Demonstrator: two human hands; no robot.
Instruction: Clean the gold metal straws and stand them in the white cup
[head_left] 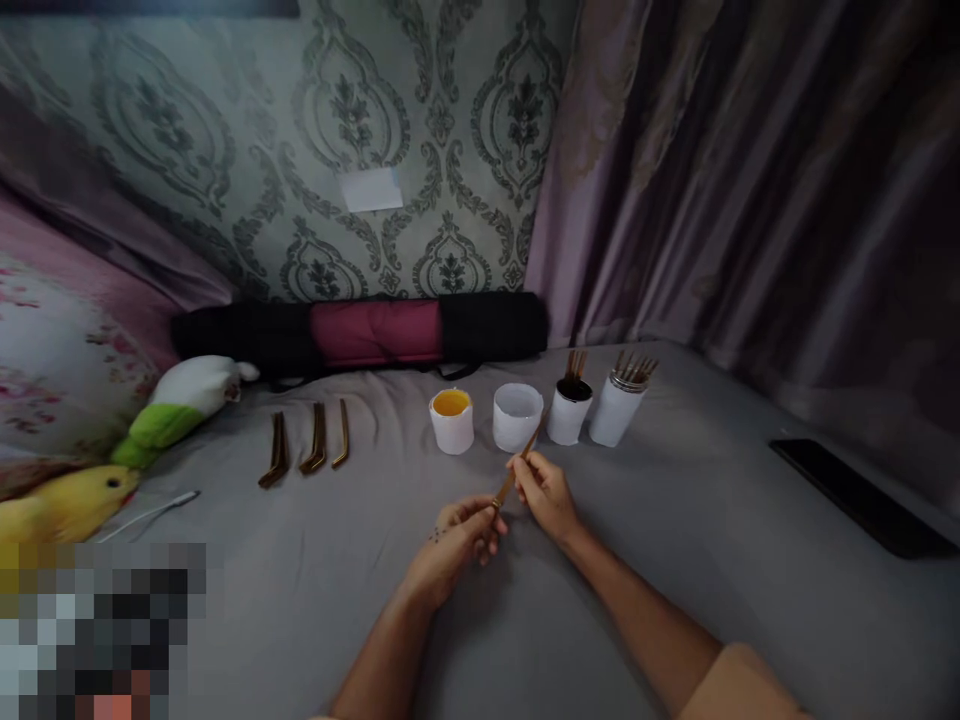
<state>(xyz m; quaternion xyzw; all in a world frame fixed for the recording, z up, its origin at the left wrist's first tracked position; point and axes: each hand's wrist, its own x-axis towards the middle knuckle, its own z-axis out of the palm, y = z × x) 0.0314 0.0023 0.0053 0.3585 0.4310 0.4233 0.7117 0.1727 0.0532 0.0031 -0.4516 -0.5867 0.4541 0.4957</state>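
Both my hands meet over the grey sheet [675, 560], holding one thin brown stick [527, 449]. My left hand [457, 538] is closed on its lower end. My right hand [546, 492] pinches it higher up, and the stick's tip points up toward the white cups. In a row behind stand a white cup with yellow liquid [451, 419], an empty-looking white cup [517, 415], a cup with a dark rim holding sticks [570, 404] and a white jar holding several sticks [619, 401].
Three bent brown sticks [309, 447] lie at the left. A black and maroon rolled mat [360, 335] lies along the wall. Plush toys [180, 405] and a thin white tool [154, 512] are at far left. A black phone [862, 495] lies at right, by the curtain.
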